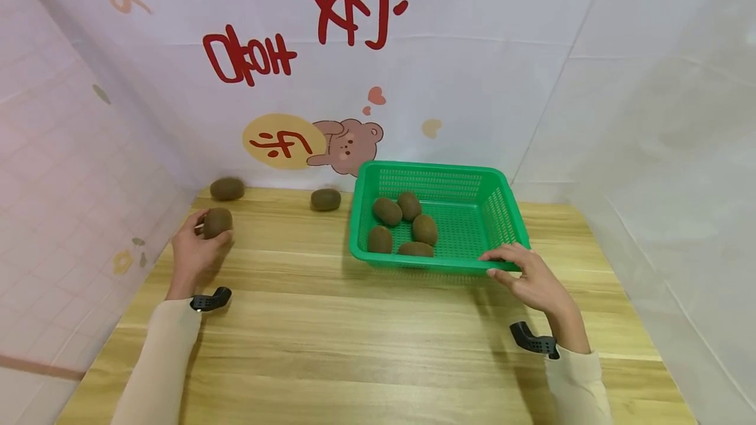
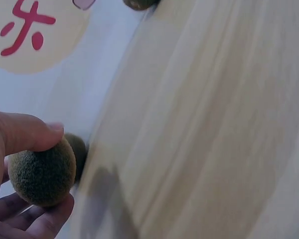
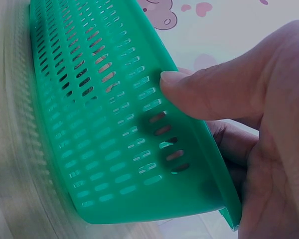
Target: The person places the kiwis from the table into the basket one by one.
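At the left of the table, my left hand (image 1: 199,248) grips a brown fuzzy kiwi (image 1: 218,223) between thumb and fingers. The left wrist view shows that kiwi (image 2: 43,172) close up, with another kiwi partly hidden behind it. My right hand (image 1: 528,277) pinches the near right corner rim of a green plastic basket (image 1: 461,266). Its thumb lies outside the rim in the right wrist view, the fingers inside. Several kiwis, among them one in the middle (image 1: 424,230), lie in the basket's left half.
Against the back wall lie two loose kiwis, one at the far left (image 1: 227,188) and one (image 1: 325,199) left of the basket. White printed sheeting (image 1: 472,84) encloses the wooden table (image 1: 331,340) at the back and sides. Each wrist wears a black camera mount.
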`<move>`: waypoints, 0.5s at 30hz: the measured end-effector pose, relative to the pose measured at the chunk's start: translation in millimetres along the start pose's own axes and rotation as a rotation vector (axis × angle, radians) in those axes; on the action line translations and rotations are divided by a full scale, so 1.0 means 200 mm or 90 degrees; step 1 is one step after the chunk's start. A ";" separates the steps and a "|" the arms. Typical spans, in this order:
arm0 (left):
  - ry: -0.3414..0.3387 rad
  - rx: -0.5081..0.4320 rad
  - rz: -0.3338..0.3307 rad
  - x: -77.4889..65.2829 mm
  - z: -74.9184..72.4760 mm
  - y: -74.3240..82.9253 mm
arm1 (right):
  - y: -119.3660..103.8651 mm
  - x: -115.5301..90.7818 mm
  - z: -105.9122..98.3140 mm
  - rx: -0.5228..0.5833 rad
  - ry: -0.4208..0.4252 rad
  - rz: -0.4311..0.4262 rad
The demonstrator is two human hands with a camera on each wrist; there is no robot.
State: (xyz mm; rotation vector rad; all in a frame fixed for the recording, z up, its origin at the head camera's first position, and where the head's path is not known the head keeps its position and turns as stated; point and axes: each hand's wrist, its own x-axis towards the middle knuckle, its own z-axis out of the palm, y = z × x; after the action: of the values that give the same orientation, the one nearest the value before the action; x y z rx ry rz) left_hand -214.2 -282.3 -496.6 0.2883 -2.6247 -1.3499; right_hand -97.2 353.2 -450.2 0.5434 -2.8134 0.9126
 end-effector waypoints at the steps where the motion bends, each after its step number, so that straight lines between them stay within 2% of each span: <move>1: 0.000 -0.002 -0.001 -0.01 0.00 0.01 | 0.00 0.00 0.00 0.002 -0.001 0.000; 6: 0.017 -0.012 -0.002 -0.03 0.01 0.06 | -0.02 0.01 0.02 0.007 -0.004 0.003; 15: 0.028 -0.041 0.046 -0.02 0.09 0.17 | 0.00 0.00 -0.01 0.006 0.005 -0.008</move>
State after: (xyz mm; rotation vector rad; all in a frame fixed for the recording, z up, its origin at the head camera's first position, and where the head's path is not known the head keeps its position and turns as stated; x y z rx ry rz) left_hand -218.5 -248.6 -478.7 0.2095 -2.5246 -1.3864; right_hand -97.7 353.2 -449.0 0.5557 -2.7970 0.9246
